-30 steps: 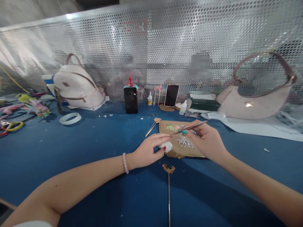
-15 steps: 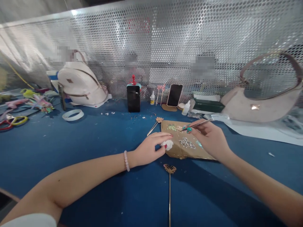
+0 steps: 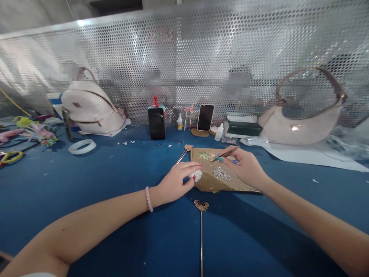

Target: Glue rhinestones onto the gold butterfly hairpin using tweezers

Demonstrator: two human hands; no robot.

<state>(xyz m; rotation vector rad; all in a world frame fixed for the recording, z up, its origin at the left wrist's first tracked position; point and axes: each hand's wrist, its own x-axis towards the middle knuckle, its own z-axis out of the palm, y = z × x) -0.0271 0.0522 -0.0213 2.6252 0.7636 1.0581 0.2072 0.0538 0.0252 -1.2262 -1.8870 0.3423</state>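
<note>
In the head view my left hand (image 3: pixel 174 182) rests at the left edge of a piece of brown cardboard (image 3: pixel 211 187), its fingers closed on a crumpled white tissue (image 3: pixel 197 176). My right hand (image 3: pixel 250 166) holds slim metal tweezers (image 3: pixel 231 151) over the cardboard. Their tips are down at a pile of pale peach gems (image 3: pixel 211 156); whether they grip one is too small to tell. Green gems (image 3: pixel 203 155) and silver gems (image 3: pixel 221 173) lie nearby, and blue ones are partly behind my right hand. A gold butterfly hairpin (image 3: pixel 201 231) lies in front of the cardboard, another hairpin (image 3: pixel 188 147) behind my left hand.
Two phones (image 3: pixel 157 124) (image 3: pixel 205 117) and small glue bottles (image 3: pixel 180 122) (image 3: pixel 219 132) stand at the back. A backpack (image 3: pixel 89 107), a roll of tape (image 3: pixel 82 147) and scissors (image 3: pixel 13 157) are on the left. A handbag (image 3: pixel 305 127) stands right, before a perforated metal panel (image 3: pixel 198 50).
The whole view has shifted, so things appear further left. Both hands keep nearly the same places over the cardboard, with the tweezer tips still at the peach gems.
</note>
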